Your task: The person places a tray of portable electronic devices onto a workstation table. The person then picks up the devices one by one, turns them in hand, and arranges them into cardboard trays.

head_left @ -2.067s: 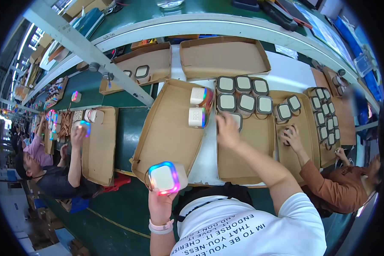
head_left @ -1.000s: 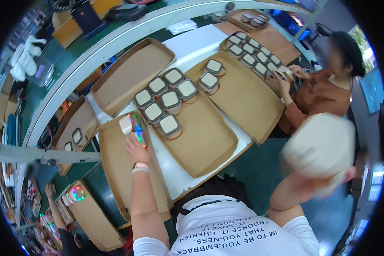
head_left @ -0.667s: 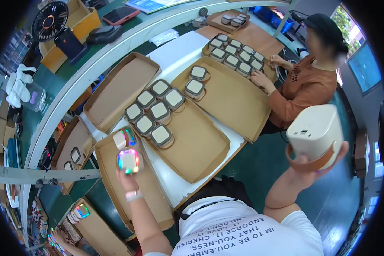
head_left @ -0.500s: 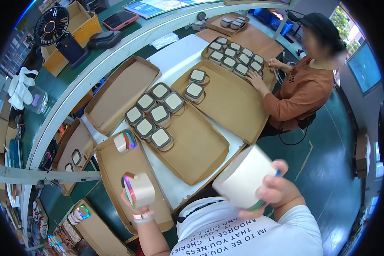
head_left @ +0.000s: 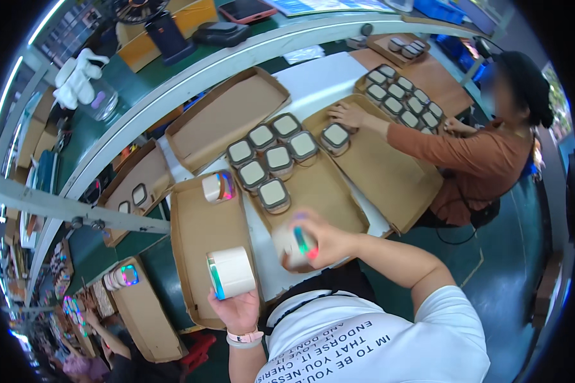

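Note:
My left hand (head_left: 237, 311) is closed around the lower part of a white boxy device (head_left: 235, 273) with rounded corners and a shiny teal rim, above the near-left cardboard tray. To its right, my right hand (head_left: 326, 241) grips a second white device (head_left: 285, 247) from its right side; its rim glows green and pink, and motion blurs it. That device is above the near edge of the middle cardboard tray (head_left: 332, 204). Several similar devices (head_left: 278, 159) with pale tops and dark borders stand at that tray's far left.
Another lit device (head_left: 218, 187) lies in the near-left tray (head_left: 186, 255). A co-worker in a brown top (head_left: 473, 153) reaches over the right tray (head_left: 396, 172), one hand beside a device (head_left: 335, 136). A metal rail (head_left: 172, 80) crosses at left; a lower tray (head_left: 150, 319) stands beyond it.
My right hand has brought its device down and left, away from the camera. The device in my left hand now shows a different side. The co-worker's arm has stretched across the right tray.

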`<action>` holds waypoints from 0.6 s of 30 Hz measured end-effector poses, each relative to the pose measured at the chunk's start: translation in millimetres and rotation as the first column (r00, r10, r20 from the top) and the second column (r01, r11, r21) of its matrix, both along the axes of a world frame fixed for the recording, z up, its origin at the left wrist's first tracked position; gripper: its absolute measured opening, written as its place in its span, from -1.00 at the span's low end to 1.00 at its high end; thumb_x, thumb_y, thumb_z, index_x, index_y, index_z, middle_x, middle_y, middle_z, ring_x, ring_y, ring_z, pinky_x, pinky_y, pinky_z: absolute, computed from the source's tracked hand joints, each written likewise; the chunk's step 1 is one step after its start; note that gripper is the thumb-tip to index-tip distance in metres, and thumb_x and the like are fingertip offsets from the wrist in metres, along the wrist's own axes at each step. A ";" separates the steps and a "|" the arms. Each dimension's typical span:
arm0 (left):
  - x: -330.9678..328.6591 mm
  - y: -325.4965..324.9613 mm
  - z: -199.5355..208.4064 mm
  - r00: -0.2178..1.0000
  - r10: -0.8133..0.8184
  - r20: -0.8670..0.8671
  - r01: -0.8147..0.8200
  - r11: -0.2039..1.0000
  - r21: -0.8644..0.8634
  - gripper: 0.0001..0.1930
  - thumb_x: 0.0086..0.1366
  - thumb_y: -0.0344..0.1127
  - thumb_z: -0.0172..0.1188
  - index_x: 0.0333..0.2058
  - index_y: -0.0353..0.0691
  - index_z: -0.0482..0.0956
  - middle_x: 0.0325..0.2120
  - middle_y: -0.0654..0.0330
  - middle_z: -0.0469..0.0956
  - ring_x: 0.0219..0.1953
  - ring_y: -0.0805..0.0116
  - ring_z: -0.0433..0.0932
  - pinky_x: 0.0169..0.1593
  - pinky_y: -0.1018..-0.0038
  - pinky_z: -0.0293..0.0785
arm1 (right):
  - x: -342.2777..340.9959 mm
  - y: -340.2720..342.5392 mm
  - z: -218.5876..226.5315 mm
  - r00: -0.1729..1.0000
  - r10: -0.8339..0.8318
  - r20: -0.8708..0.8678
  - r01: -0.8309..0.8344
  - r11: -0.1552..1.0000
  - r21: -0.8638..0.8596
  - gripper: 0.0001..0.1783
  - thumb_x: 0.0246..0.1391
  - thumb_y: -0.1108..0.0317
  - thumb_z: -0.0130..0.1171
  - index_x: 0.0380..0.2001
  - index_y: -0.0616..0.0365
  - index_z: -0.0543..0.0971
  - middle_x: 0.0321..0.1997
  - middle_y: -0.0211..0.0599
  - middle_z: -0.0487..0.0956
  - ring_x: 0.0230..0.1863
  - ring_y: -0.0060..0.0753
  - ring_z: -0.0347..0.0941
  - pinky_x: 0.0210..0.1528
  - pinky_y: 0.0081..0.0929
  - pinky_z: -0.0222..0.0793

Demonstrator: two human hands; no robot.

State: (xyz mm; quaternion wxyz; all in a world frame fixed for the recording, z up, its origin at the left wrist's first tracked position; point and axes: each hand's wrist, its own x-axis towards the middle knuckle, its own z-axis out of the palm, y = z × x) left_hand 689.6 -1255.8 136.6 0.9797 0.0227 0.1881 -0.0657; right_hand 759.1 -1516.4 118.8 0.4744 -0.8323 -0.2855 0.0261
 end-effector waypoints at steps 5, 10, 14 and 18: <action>-25.7 16.5 -2.1 0.994 0.095 -0.051 -0.095 0.995 0.008 -0.55 0.14 -0.20 0.04 0.03 -0.14 0.37 0.06 0.15 0.35 0.12 0.06 0.27 0.13 0.14 0.25 | 21.1 -27.8 -68.2 0.909 0.269 -0.320 -0.417 0.546 -0.727 -0.19 -0.42 0.21 0.29 0.07 -0.21 0.28 0.01 -0.03 0.32 0.12 0.03 0.20 0.04 -0.03 0.18; -45.6 14.4 -4.0 0.973 0.168 -0.161 -0.148 0.980 0.132 -0.57 0.13 -0.17 0.04 -0.01 -0.16 0.40 0.01 0.16 0.39 0.06 0.11 0.35 0.07 0.18 0.32 | 90.7 -41.6 -90.4 0.980 0.075 -0.182 -0.196 0.452 -0.870 -0.15 -0.36 0.17 0.28 0.14 -0.23 0.23 0.09 -0.02 0.25 0.13 0.04 0.17 0.03 -0.02 0.18; -48.1 9.8 -3.2 0.961 0.176 -0.212 -0.127 0.966 0.223 -0.60 0.12 -0.15 0.04 -0.07 -0.16 0.41 -0.02 0.17 0.42 -0.01 0.21 0.40 0.01 0.19 0.36 | 113.9 -16.1 -97.2 0.995 -0.065 0.075 0.099 0.553 -0.827 -0.18 -0.27 0.28 0.23 0.16 -0.19 0.20 0.12 -0.04 0.22 0.17 -0.01 0.13 0.05 0.03 0.14; -41.7 8.3 -5.4 0.958 0.180 -0.225 -0.116 0.956 0.271 -0.58 0.13 -0.14 0.03 -0.03 -0.16 0.39 -0.02 0.16 0.42 0.00 0.20 0.39 0.02 0.16 0.35 | 104.6 36.9 -75.9 0.930 -0.177 0.321 0.351 0.685 -0.638 -0.28 -0.19 0.43 0.16 0.14 -0.13 0.24 0.07 -0.06 0.26 0.16 -0.01 0.16 0.05 0.03 0.16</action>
